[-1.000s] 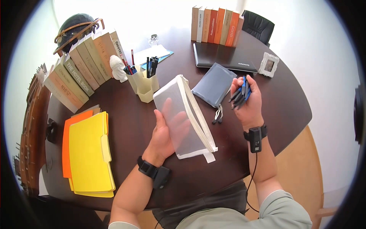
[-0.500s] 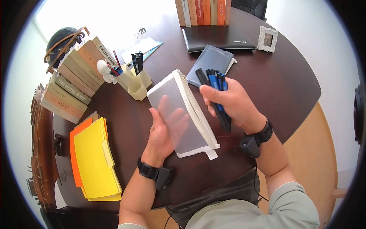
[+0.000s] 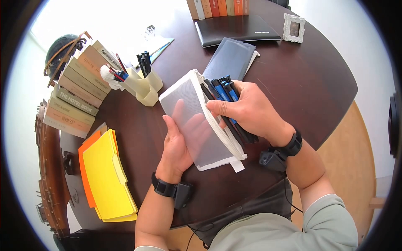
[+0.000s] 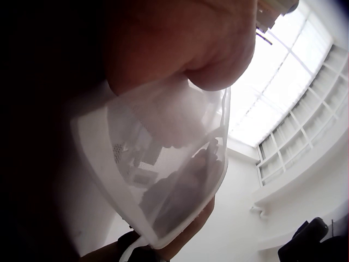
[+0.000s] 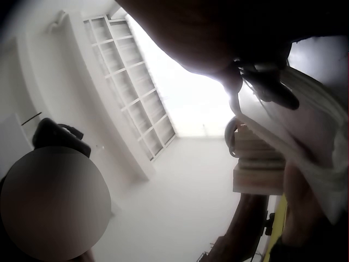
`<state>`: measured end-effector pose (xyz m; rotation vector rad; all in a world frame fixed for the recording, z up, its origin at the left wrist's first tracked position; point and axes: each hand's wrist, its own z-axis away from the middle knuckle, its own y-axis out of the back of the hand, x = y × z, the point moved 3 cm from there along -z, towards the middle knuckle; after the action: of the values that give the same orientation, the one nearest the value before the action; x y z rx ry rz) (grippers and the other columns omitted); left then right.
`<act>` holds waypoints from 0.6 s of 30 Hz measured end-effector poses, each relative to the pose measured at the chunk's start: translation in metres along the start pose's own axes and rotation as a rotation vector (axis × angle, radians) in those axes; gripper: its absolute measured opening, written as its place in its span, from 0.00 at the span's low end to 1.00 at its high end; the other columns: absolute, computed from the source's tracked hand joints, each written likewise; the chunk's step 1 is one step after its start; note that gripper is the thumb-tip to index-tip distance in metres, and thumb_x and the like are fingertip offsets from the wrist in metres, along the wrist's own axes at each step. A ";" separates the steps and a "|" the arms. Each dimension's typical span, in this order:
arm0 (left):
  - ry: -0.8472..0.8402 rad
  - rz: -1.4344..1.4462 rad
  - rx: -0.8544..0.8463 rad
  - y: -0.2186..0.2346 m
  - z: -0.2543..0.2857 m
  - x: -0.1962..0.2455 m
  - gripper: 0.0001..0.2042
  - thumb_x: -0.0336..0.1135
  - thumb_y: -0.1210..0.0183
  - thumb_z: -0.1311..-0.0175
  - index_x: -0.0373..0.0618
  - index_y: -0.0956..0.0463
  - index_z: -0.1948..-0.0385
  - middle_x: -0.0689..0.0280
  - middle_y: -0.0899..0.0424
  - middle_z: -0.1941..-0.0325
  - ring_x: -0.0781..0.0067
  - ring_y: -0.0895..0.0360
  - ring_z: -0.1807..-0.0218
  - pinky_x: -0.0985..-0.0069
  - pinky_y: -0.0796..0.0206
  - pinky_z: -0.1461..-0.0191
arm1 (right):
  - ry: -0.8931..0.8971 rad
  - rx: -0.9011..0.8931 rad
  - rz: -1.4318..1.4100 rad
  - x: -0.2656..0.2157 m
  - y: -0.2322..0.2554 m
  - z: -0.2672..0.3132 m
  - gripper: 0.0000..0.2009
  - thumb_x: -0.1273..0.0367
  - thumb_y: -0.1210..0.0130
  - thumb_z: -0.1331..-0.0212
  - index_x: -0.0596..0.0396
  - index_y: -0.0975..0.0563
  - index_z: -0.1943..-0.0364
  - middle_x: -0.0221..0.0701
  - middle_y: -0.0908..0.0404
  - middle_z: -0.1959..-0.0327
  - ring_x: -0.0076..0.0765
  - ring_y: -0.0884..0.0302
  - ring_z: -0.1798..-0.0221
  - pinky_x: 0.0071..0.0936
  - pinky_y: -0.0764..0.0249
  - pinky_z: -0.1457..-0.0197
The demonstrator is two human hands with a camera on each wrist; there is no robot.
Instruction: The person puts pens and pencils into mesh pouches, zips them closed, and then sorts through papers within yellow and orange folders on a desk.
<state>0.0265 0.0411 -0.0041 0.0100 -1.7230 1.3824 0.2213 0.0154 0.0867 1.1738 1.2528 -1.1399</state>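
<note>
1. the left hand [image 3: 175, 149] is lying open, fingers extended behind the mesh pouch [image 3: 205, 152], probably propping it
2. the pouch is slanting above the table [image 3: 138, 146], its zip [image 3: 220, 132] gaping beside the pens [image 3: 222, 90]
3. the right hand [image 3: 260, 109] is curling round the bundled pens, probably holding them together

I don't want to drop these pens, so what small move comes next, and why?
Probably ease the pens into the pouch: the right hand grips them beside its open zip, and the left hand supports it.
</note>
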 end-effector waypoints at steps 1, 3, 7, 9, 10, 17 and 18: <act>0.005 -0.018 -0.010 0.000 0.001 0.000 0.38 0.70 0.72 0.26 0.67 0.62 0.18 0.49 0.41 0.20 0.44 0.37 0.22 0.47 0.43 0.19 | -0.001 -0.001 -0.011 -0.002 -0.001 0.001 0.16 0.61 0.31 0.37 0.63 0.19 0.62 0.30 0.14 0.71 0.20 0.19 0.73 0.23 0.23 0.68; 0.004 -0.034 0.009 -0.001 0.001 0.000 0.38 0.70 0.72 0.26 0.66 0.64 0.18 0.48 0.41 0.20 0.43 0.38 0.21 0.46 0.45 0.18 | 0.004 0.010 0.016 -0.002 0.000 0.001 0.16 0.61 0.31 0.37 0.63 0.19 0.62 0.30 0.14 0.71 0.19 0.19 0.72 0.23 0.23 0.68; 0.019 0.010 0.024 -0.001 -0.002 -0.003 0.38 0.70 0.72 0.25 0.65 0.63 0.18 0.46 0.40 0.20 0.44 0.38 0.21 0.47 0.46 0.18 | 0.016 0.058 0.063 0.006 0.001 -0.002 0.16 0.62 0.32 0.38 0.64 0.19 0.61 0.30 0.14 0.71 0.19 0.21 0.72 0.23 0.24 0.69; 0.033 0.020 0.013 0.000 -0.003 -0.004 0.38 0.70 0.71 0.25 0.65 0.62 0.18 0.46 0.41 0.20 0.44 0.40 0.21 0.48 0.46 0.18 | 0.003 0.070 0.051 0.007 0.001 -0.002 0.16 0.62 0.32 0.39 0.64 0.19 0.61 0.31 0.14 0.71 0.19 0.22 0.73 0.23 0.25 0.70; 0.034 0.011 0.022 0.003 -0.003 -0.004 0.39 0.70 0.71 0.25 0.65 0.62 0.18 0.46 0.42 0.19 0.44 0.40 0.20 0.48 0.46 0.18 | -0.011 0.070 0.054 0.007 0.001 -0.002 0.16 0.62 0.33 0.39 0.64 0.19 0.61 0.31 0.14 0.71 0.19 0.22 0.73 0.23 0.25 0.71; 0.036 -0.001 0.004 0.009 -0.003 -0.004 0.39 0.70 0.69 0.25 0.64 0.61 0.17 0.46 0.44 0.19 0.42 0.40 0.21 0.47 0.45 0.19 | -0.028 0.072 0.081 0.008 0.000 -0.003 0.15 0.62 0.33 0.40 0.62 0.19 0.62 0.28 0.17 0.73 0.20 0.24 0.76 0.24 0.27 0.72; 0.020 -0.021 0.037 0.007 -0.002 -0.004 0.39 0.70 0.69 0.25 0.63 0.59 0.18 0.48 0.42 0.20 0.42 0.37 0.23 0.45 0.42 0.21 | -0.013 0.078 0.095 0.009 0.000 -0.002 0.15 0.62 0.33 0.40 0.62 0.19 0.62 0.27 0.18 0.74 0.20 0.24 0.76 0.24 0.27 0.72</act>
<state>0.0265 0.0432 -0.0122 0.0343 -1.6763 1.3941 0.2210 0.0177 0.0779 1.2680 1.1391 -1.1322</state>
